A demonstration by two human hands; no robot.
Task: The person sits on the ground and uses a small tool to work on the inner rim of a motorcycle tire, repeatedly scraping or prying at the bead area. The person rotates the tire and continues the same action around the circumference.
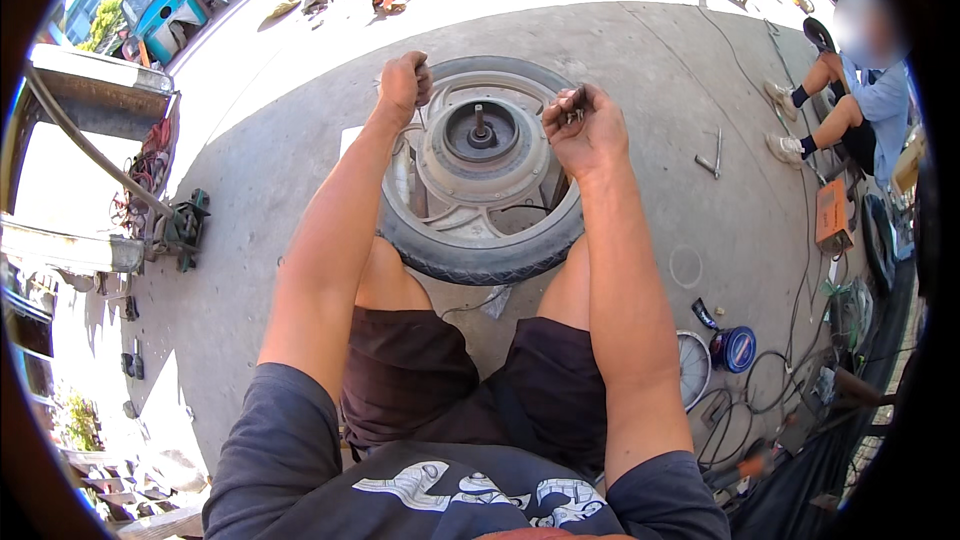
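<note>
A spoked wheel with a black tyre [465, 267] lies flat on the ground in front of my knees. Its broad grey hub [450, 175] has a dark round recess with a threaded axle [480, 122] standing up in the middle. Over the wheel's far left rim is my left hand [403, 85], its fingers closed; what they pinch is too small to make out. My right hand [590, 135] is above the right rim, palm turned up and fingers curled around a few small metal pieces that look like bolts. Both hands are apart from the axle.
An L-shaped wrench [712, 154] lies on the concrete to the right. Nearer me are a blue round tin [738, 349], a pale basin [692, 370] and tangled cables. An orange box [832, 217] stands near a seated person [868, 105]. A metal frame [90, 250] stands at left.
</note>
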